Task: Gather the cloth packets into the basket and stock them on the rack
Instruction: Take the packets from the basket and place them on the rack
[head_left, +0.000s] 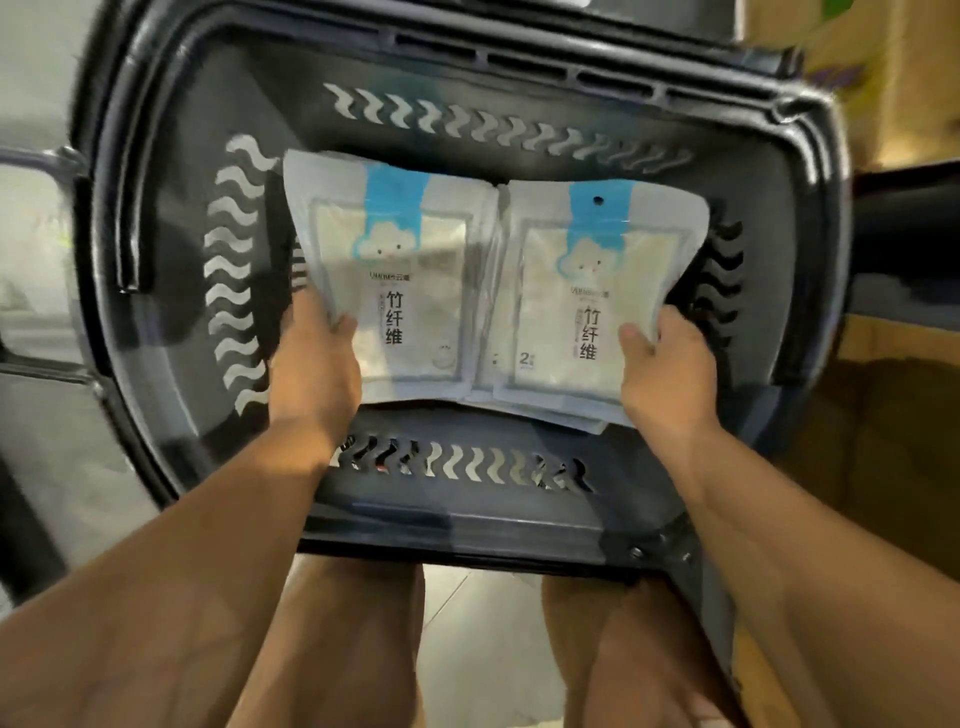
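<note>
- Plainly, both packets lie in the middle of the frame, inside a dark grey plastic basket (171, 249) with wavy slots cut in its walls. Whether they rest on its floor or hang just above it cannot be told.
- The left hand (317, 364) pinches the left cloth packet (410, 291) at its lower left edge. This is a flat, clear film pouch with a blue cloud header and pale folded cloth inside. The thumb lies on top and the other fingers are hidden beneath.
- The right hand (662, 369) pinches the right cloth packet (587, 291), a matching pouch, at its lower right edge. The thumb presses the face and the fingers curl round the side.
- The two pouches sit side by side with their inner edges meeting. More pouch edges (576, 422) peep out below the right one, so a small stack probably lies there.
- Each pouch looks light, soft and pliable, and the right one bows at its upper right corner. The glossy film is likely slippery, so stacked pouches may slide apart, though nothing looks fragile.
- The best hold is probably the sealed side border, thumb above and fingers below. A stack would want clamping through its whole thickness.
- The punched header at the top is best left free, since it may be needed for hanging on the rack.
- Cardboard boxes (857, 78) stand at the upper right of the frame.
</note>
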